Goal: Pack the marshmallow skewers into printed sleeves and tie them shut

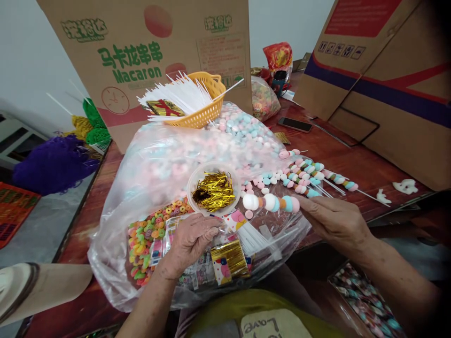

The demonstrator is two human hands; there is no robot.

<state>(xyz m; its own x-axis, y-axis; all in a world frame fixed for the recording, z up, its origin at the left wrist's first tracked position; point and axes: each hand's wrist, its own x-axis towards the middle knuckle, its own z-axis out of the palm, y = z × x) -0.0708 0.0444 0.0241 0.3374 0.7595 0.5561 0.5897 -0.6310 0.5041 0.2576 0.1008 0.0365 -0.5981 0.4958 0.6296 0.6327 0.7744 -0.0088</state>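
Note:
My right hand [333,223] holds a skewer of candies [270,203] by its right end, fingers pressed together; white, orange, blue and pink pieces line it. My left hand [199,234] has its fingers pinched at a clear wrapper with a pink and yellow print [235,220]. A round tub of gold twist ties [215,191] stands just behind my left hand. Below the wrapper lie a bundle of gold ties [230,260] and some white sticks [254,238]. Ring candies [146,241] are left of my left hand. Finished-looking skewers [310,176] lie behind my right hand.
A big clear bag of pastel candies [169,155] covers the middle of the red table [81,253]. Behind it are a yellow basket [207,112] of white sticks and a cardboard box [134,56]. Another box [384,94] and a phone [295,124] are at the right.

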